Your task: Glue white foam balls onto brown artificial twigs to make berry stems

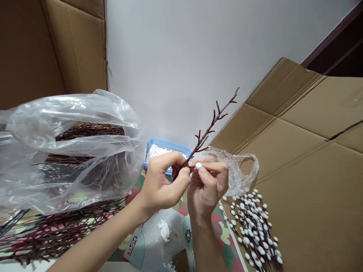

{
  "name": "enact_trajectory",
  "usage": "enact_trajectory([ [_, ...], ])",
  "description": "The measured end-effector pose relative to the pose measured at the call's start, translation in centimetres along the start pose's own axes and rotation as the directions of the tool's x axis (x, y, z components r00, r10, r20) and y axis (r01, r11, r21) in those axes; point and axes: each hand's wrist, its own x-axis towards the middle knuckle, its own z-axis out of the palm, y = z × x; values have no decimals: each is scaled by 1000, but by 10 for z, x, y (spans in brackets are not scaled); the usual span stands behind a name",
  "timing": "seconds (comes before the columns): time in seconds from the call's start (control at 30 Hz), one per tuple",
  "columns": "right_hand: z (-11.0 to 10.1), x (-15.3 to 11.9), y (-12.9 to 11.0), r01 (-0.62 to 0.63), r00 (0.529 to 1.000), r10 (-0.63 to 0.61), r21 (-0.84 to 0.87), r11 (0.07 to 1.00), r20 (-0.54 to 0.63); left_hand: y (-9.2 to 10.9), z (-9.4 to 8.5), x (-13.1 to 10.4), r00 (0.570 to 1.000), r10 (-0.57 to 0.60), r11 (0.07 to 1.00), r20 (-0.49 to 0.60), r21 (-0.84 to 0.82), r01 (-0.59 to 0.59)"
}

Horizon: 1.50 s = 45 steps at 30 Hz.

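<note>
A brown artificial branch (213, 121) with short side twigs slants up to the right, pinched near its lower part by my left hand (167, 181). Thumb and fingers of my right hand (208, 181) are closed on a small white bud (199, 165), which sits at a twig close to my left fingertips. Whether the bud is fully seated on the twig is hard to make out. Behind my hands a blue basket (170, 142) holds many small white pieces.
At left, a clear plastic bag (85, 143) contains brown branches, and more bare branches (65, 230) lie below it. Finished-looking white-budded branches (255, 230) lie at right beside a crumpled plastic bag (241, 173). Cardboard (306, 181) stands along the right; a white-smeared sheet (159, 241) covers the patterned table.
</note>
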Motion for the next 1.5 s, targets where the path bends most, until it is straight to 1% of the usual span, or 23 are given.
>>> enact_trajectory([
  [0.13, -1, -2, 1, 2, 1000, -2, -8, 1000, 2, -1, 1, 0, 1000, 21, 1000, -1, 7, -21],
  [0.27, -2, -3, 2, 13, 1000, -13, -13, 1000, 2, -1, 2, -1, 1000, 18, 1000, -6, 15, -18],
  [0.4, -3, -3, 3, 38, 999, -36, -70, 997, 27, -2, 2, -2, 1000, 10, 1000, -11, 14, -10],
  [0.6, -2, -4, 3, 49, 998, -46, -62, 997, 51, -3, 2, -3, 999, 31, 999, -11, 7, -31],
  [0.7, -4, -2, 4, 67, 996, -64, -55, 996, 57, -4, 2, -2, 1000, 12, 1000, 6, 0, -12],
  [0.77, -8, 2, 6, 111, 992, -104, -86, 990, 78, -7, 1, 0, 999, 6, 1000, 38, -9, -6],
  [0.83, -13, 6, 9, 162, 983, -147, -137, 977, 112, -11, -2, 2, 997, 10, 999, 71, -34, -8],
  [0.9, -17, 9, 12, 185, 973, -153, -186, 965, 170, -16, -6, 5, 998, 1, 997, 65, -73, 4],
  [1.0, -19, 9, 13, 180, 958, -109, -260, 949, 265, -21, -9, 8, 998, -61, 991, 2, -121, 61],
  [1.07, -18, 7, 11, 179, 947, -85, -290, 940, 309, -22, -9, 10, 994, -106, 986, -39, -130, 100],
  [1.13, -17, 6, 10, 190, 930, -72, -303, 934, 362, -23, -10, 11, 988, -125, 986, -89, -124, 114],
  [1.2, -19, 10, 16, 204, 912, -55, -335, 920, 405, -24, -12, 13, 983, -126, 988, -132, -111, 112],
  [1.23, -21, 14, 23, 191, 903, 4, -411, 891, 429, -24, -15, 14, 982, -124, 988, -145, -107, 109],
  [1.27, -23, 19, 34, 170, 889, 92, -511, 843, 448, -25, -18, 15, 980, -124, 988, -152, -105, 109],
  [1.3, -25, 25, 49, 135, 870, 217, -639, 758, 442, -26, -21, 17, 979, -127, 988, -159, -107, 111],
  [1.33, -27, 30, 67, 128, 795, 419, -797, 591, 438, -27, -25, 18, 978, -128, 988, -167, -110, 111],
  [1.37, -29, 34, 86, 130, 734, 521, -844, 521, 435, -28, -28, 20, 976, -128, 987, -177, -114, 108],
  [1.4, -29, 36, 106, 139, 677, 592, -866, 480, 437, -28, -31, 21, 975, -125, 988, -186, -118, 104],
  [1.5, -26, 32, 161, 200, 465, 787, -914, 352, 405, -29, -37, 23, 977, -115, 988, -179, -123, 94],
])
